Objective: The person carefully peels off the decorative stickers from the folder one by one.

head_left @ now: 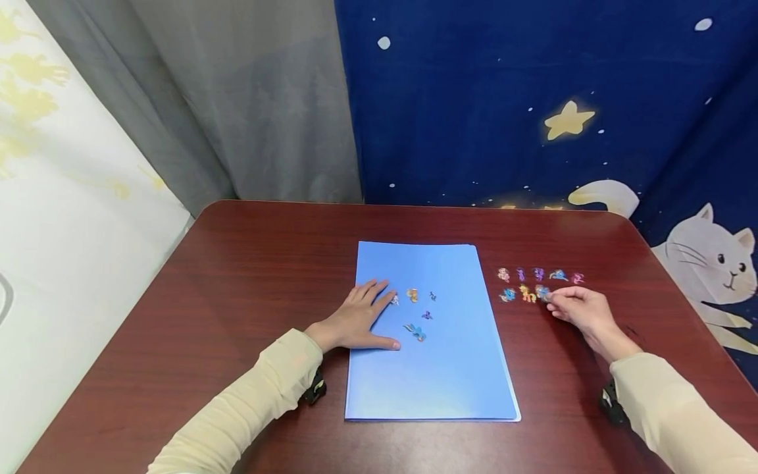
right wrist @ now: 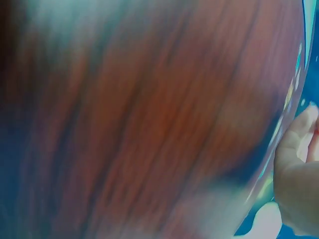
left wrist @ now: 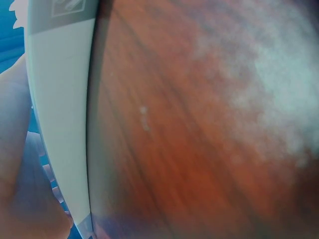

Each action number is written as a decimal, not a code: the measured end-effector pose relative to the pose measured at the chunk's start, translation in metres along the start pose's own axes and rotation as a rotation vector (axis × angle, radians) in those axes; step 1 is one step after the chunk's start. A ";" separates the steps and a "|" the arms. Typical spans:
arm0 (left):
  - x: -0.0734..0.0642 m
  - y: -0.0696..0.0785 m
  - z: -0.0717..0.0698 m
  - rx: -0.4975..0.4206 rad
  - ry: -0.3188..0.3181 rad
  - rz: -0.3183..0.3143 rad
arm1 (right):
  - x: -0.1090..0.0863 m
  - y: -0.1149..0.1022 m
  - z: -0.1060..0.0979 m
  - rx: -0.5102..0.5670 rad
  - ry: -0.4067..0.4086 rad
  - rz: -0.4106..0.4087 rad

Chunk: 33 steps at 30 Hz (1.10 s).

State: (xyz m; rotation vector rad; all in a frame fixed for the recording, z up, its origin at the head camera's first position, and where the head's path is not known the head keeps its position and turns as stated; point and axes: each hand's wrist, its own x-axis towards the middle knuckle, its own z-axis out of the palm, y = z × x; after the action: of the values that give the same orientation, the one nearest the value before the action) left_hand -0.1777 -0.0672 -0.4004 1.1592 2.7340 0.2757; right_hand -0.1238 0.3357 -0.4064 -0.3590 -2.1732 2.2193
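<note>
Blue folder (head_left: pixel 432 382) lies flat w/ 5 sm. stickers (head_left: pixel 412 295) atop, others (head_left: pixel 539 274) in rows alongside

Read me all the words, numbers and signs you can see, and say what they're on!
No words or numbers are readable.
Boxed mark on the pale strip, left wrist view: cut off, unclear.
Little colourful figures: too small to tell.
Blue sheet: no writing visible.

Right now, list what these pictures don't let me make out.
Head view: the blue figure, partly covered by the right hand.
Head view: the pale figure, partly behind the left hand.
Head view: the small dark figure, details too tiny.
Left wrist view: the tabletop, blurred under glare.
</note>
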 end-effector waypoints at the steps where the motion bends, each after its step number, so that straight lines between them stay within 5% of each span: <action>1: 0.000 0.000 0.000 -0.002 0.001 0.001 | 0.001 -0.001 -0.004 0.012 0.026 0.011; 9: 0.000 -0.001 0.000 0.007 0.031 0.019 | 0.007 -0.005 -0.021 0.100 0.153 0.080; 20: -0.001 -0.002 0.001 0.009 0.026 0.013 | 0.009 -0.005 -0.029 -0.096 0.160 0.167; 33: -0.001 -0.002 0.003 -0.002 0.040 0.023 | 0.021 0.000 -0.024 -0.642 0.177 0.106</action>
State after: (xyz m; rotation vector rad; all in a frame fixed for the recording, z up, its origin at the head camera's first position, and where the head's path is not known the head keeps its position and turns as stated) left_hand -0.1777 -0.0694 -0.4039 1.1982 2.7552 0.3071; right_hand -0.1397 0.3623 -0.4097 -0.6575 -2.7524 1.3917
